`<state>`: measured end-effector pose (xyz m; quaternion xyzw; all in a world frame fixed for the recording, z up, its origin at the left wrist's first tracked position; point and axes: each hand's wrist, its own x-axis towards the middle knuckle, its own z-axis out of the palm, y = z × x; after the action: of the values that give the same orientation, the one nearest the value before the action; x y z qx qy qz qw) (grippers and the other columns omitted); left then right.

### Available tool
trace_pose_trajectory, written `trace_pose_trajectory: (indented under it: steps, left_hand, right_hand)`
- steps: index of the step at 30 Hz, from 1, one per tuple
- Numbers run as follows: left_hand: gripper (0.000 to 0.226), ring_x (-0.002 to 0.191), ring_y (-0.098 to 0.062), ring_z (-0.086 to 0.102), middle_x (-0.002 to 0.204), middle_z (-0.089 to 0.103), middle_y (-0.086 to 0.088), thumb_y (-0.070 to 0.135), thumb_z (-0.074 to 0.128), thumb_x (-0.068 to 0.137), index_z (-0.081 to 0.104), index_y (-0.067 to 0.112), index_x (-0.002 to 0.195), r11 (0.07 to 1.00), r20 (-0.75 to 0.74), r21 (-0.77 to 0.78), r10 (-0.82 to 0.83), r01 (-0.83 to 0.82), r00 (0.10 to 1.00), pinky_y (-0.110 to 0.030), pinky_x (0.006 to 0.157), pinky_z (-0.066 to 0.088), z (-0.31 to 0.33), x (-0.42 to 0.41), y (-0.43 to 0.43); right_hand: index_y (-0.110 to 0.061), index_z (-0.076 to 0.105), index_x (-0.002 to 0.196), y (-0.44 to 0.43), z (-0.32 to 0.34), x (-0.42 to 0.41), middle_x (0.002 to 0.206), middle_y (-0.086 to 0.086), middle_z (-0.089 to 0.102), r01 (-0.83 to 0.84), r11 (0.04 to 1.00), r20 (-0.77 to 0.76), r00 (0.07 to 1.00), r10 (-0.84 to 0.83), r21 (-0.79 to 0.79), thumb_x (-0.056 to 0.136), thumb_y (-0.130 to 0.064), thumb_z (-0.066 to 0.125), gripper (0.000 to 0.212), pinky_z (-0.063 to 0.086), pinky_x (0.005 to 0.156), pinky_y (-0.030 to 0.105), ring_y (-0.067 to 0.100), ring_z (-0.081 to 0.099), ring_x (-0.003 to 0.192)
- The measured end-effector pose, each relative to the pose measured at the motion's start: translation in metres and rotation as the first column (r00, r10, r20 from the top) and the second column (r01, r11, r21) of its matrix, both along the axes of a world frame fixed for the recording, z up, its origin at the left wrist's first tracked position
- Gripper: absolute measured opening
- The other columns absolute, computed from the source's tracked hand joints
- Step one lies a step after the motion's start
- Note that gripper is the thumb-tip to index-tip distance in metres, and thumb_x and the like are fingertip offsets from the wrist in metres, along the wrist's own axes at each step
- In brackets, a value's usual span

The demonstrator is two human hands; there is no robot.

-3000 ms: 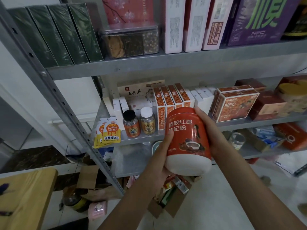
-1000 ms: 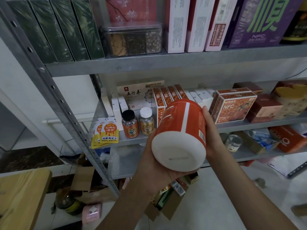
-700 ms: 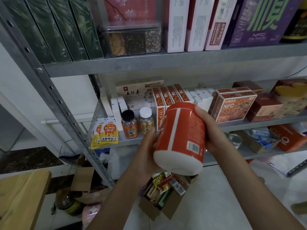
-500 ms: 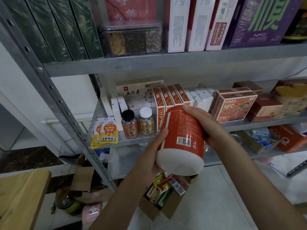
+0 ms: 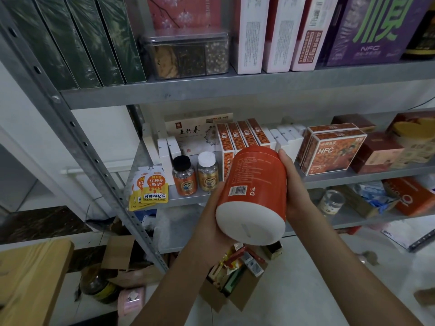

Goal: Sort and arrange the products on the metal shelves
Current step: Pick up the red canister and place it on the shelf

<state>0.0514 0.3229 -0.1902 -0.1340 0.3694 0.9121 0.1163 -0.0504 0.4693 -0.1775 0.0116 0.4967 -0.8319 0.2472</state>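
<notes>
I hold a large orange-red canister (image 5: 255,191) with a white end in front of the middle metal shelf (image 5: 353,178). It lies tilted, white end toward me, barcode facing up. My left hand (image 5: 213,222) cups it from below and the left. My right hand (image 5: 294,184) grips its right side, fingers curled round the far end. Behind it on the shelf stand two small pill bottles (image 5: 195,175), a row of narrow orange boxes (image 5: 242,137) and two orange NFC boxes (image 5: 334,151).
Yellow juice pouches (image 5: 150,189) hang over the shelf's left front edge. The upper shelf (image 5: 211,88) carries dark green boxes, a clear tea container and tall white and purple boxes. An open cardboard box (image 5: 235,276) of small items sits on the floor below. A wooden table corner (image 5: 30,278) is at lower left.
Both hands have turned the canister round: its printed front gave way to the white stripe, then the barcode side. Now the white end tips more toward me.
</notes>
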Motion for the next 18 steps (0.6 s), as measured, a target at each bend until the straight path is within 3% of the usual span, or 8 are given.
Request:
trace_pose_trajectory:
  steps: [4,7,11,13,15,18]
  left_hand:
    - [0.081,0.109,-0.031,0.065,0.122,0.065,-0.006,0.073,0.065,0.068,0.050,0.029,0.134,0.894,-0.107,-0.414,0.137,-0.169,0.985,-0.057,0.091,0.053,0.005,0.003,0.007]
    - [0.093,0.108,-0.020,0.062,0.125,0.055,0.006,0.070,0.067,0.052,0.039,0.039,0.135,0.830,-0.182,-0.517,0.133,-0.210,0.974,-0.045,0.085,0.058,0.003,0.007,0.012]
    - [0.075,0.112,-0.027,0.061,0.128,0.057,-0.003,0.056,0.076,0.063,0.048,0.036,0.129,0.884,-0.073,-0.429,0.172,-0.187,0.982,-0.052,0.085,0.057,-0.003,0.006,0.008]
    - [0.081,0.114,-0.033,0.060,0.128,0.058,-0.010,0.055,0.083,0.059,0.050,0.031,0.129,0.925,0.018,-0.339,0.190,-0.173,0.982,-0.054,0.082,0.057,-0.007,0.005,0.004]
    - [0.085,0.113,-0.038,0.061,0.124,0.064,-0.015,0.055,0.078,0.056,0.051,0.026,0.131,0.978,0.116,-0.148,0.165,-0.147,0.979,-0.060,0.082,0.055,-0.009,0.004,0.001]
    - [0.081,0.117,-0.045,0.058,0.127,0.062,-0.023,0.055,0.074,0.066,0.050,0.018,0.134,0.985,0.168,0.170,0.009,-0.038,0.986,-0.066,0.090,0.048,-0.009,0.005,0.001]
  right_hand:
    - [-0.019,0.059,0.125,-0.002,0.006,-0.003,0.111,0.013,0.072,0.131,0.982,-0.028,0.991,-0.128,0.133,0.072,-0.059,0.073,0.068,0.057,0.086,0.050,0.032,0.071,0.099]
    - [-0.019,0.060,0.122,-0.004,0.009,-0.006,0.109,0.010,0.072,0.196,0.956,-0.017,0.980,-0.197,0.219,0.071,-0.053,0.078,0.064,0.057,0.086,0.049,0.029,0.072,0.095]
    - [-0.017,0.060,0.122,-0.001,0.011,-0.010,0.109,0.010,0.073,0.113,0.962,-0.002,0.993,-0.116,0.247,0.070,-0.048,0.081,0.064,0.055,0.090,0.050,0.030,0.071,0.097]
    - [-0.016,0.057,0.126,0.005,0.011,-0.014,0.113,0.011,0.071,0.044,0.971,0.009,0.999,-0.047,0.234,0.068,-0.046,0.080,0.070,0.055,0.089,0.048,0.030,0.070,0.101]
    - [-0.016,0.051,0.134,0.014,0.007,-0.018,0.121,0.011,0.065,-0.005,0.969,0.046,0.999,-0.007,0.247,0.064,-0.049,0.081,0.083,0.053,0.091,0.048,0.031,0.064,0.108]
    - [-0.020,0.050,0.135,0.027,0.004,-0.023,0.127,0.015,0.064,-0.251,0.948,0.062,0.968,0.244,0.193,0.057,-0.062,0.082,0.095,0.048,0.098,0.054,0.034,0.063,0.114]
